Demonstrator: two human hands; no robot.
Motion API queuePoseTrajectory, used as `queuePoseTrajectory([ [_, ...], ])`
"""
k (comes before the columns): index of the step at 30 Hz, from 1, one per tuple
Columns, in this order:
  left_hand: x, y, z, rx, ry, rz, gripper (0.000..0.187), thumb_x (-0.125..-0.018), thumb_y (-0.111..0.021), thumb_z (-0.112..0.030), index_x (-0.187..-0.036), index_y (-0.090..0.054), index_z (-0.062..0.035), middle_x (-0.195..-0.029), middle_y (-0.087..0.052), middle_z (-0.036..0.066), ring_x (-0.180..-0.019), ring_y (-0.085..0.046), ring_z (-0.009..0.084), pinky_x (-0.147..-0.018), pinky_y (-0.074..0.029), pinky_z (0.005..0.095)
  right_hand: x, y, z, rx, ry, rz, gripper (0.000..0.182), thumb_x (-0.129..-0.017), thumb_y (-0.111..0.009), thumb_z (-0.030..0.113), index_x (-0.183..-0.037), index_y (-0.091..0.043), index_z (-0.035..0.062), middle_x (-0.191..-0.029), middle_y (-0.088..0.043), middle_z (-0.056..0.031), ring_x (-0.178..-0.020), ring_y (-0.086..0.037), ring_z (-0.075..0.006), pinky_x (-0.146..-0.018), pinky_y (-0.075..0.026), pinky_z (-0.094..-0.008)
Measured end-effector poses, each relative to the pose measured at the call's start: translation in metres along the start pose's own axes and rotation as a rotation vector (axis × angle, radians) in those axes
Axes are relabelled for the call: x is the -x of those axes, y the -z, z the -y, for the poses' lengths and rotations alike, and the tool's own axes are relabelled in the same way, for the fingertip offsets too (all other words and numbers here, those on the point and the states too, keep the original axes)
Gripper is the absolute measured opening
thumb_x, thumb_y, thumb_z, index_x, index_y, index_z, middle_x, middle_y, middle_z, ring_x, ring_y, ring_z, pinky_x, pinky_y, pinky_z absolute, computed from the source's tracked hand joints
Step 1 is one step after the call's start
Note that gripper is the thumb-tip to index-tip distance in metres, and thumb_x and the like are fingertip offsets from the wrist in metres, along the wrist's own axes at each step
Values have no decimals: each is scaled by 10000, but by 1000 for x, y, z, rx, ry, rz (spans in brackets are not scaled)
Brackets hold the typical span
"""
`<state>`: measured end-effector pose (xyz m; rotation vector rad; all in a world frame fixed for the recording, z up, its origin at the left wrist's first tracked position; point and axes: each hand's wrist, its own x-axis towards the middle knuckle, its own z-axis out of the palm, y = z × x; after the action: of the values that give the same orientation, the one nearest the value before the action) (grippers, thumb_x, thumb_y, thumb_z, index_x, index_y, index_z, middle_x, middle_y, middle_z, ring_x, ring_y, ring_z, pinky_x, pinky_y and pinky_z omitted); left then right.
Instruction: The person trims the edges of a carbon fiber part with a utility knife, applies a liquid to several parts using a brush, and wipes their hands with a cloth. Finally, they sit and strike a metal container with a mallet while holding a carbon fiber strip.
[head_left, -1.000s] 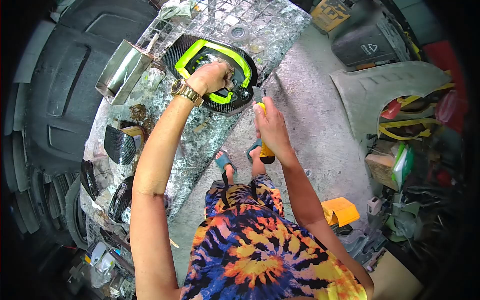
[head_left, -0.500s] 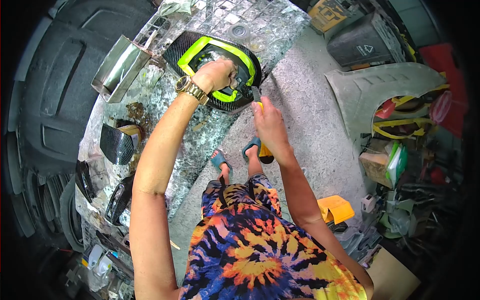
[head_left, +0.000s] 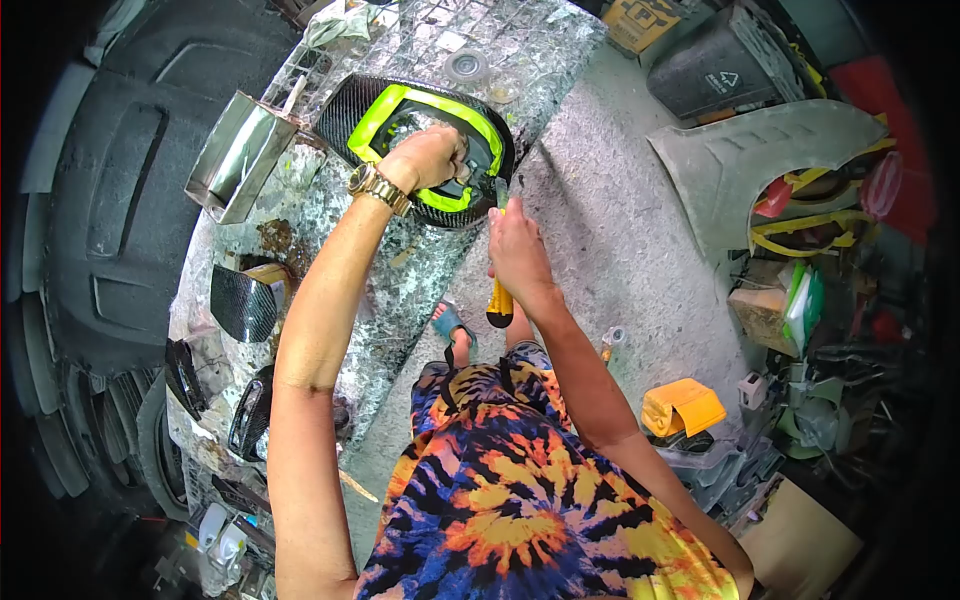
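Note:
A dark carbon-look shell [head_left: 345, 112] with a bright green inner rim [head_left: 372, 118] lies at the table's edge. My left hand [head_left: 428, 157], with a gold watch at the wrist, reaches into its hollow. The fingers are curled against the inside; what they hold, if anything, is hidden. My right hand [head_left: 520, 245] is wrapped round a yellow and black cutter [head_left: 500, 300]. Its blade points up, close to the shell's lower right edge; whether it touches is not clear.
The stained table [head_left: 340, 240] bears a metal tray [head_left: 240, 160], a small carbon piece [head_left: 243, 302] and a round disc [head_left: 466, 66]. On the right are a grey fender panel [head_left: 710, 160], a dark bin [head_left: 715, 75] and an orange piece [head_left: 684, 406] on the floor.
My right hand has moved slightly left and down with the cutter, whose handle now shows more fully below the hand. My left hand remains inside the shell. The view has shifted slightly.

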<state>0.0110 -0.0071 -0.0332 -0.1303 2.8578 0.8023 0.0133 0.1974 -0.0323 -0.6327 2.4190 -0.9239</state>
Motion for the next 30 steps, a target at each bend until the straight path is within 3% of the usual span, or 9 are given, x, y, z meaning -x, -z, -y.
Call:
queuePoseTrajectory([
  [6,-1,-1,3,-48,-74,-29,224,-777,-670,-215,-801,-610,-1,-804,-612,196,-811,-598,356,-708,-468,417,-5,9,8,-220,-142,158,255,-959,-392,244,-950,-390,-11,-699,-579,-244,-515,-603,-350,-532,-513,-453],
  [10,0,3,3,-18,-47,32,214,-799,-647,-212,-829,-623,-1,-811,-616,197,-814,-601,358,-721,-472,423,-5,19,10,-321,-112,169,243,-954,-400,228,-918,-407,-12,-699,-578,-242,-508,-606,-337,-529,-506,-451],
  [13,3,3,-2,-48,13,54,215,-813,-630,-212,-885,-626,-10,-841,-618,197,-851,-597,354,-746,-469,419,-3,46,-6,-235,-132,230,223,-947,-424,211,-922,-439,-10,-810,-601,-235,-618,-628,-350,-601,-504,-454],
  [15,3,3,-3,-63,17,72,222,-819,-621,-212,-912,-622,-11,-862,-618,197,-872,-591,352,-761,-466,415,-3,51,-33,82,435,-148,205,-939,-443,208,-956,-475,6,-966,-610,-204,-784,-620,-379,-694,-489,-463],
  [16,3,3,-4,-73,17,82,230,-826,-611,-211,-940,-618,-11,-882,-618,198,-893,-586,351,-777,-462,412,0,63,-29,109,403,-37,195,-941,-439,208,-1036,-456,39,-1077,-597,-168,-917,-577,-403,-761,-475,-463],
  [20,5,5,-5,-69,-7,111,228,-809,-616,-182,-955,-607,-7,-931,-621,215,-927,-589,366,-794,-471,425,-8,95,-15,192,302,246,236,-929,-464,182,-1122,-359,96,-1064,-600,-141,-917,-581,-387,-740,-472,-459],
  [24,7,9,-12,-78,22,137,223,-815,-606,-184,-950,-606,-5,-907,-626,210,-895,-594,371,-767,-477,435,-22,100,-19,73,448,277,250,-915,-485,151,-1148,-431,78,-971,-593,-129,-821,-599,-347,-703,-464,-428],
  [26,6,8,-13,-72,49,166,220,-818,-600,-183,-947,-606,-6,-897,-627,209,-881,-595,375,-759,-479,437,-30,96,-25,100,622,259,202,-886,-527,145,-1076,-511,79,-936,-581,-107,-833,-588,-327,-692,-462,-417],
  [30,10,4,-13,-93,45,115,226,-830,-584,-170,-978,-589,0,-886,-615,213,-859,-586,378,-759,-469,439,-35,87,-26,89,639,302,160,-864,-552,145,-1006,-569,73,-875,-552,-98,-831,-574,-317,-680,-460,-404],
])
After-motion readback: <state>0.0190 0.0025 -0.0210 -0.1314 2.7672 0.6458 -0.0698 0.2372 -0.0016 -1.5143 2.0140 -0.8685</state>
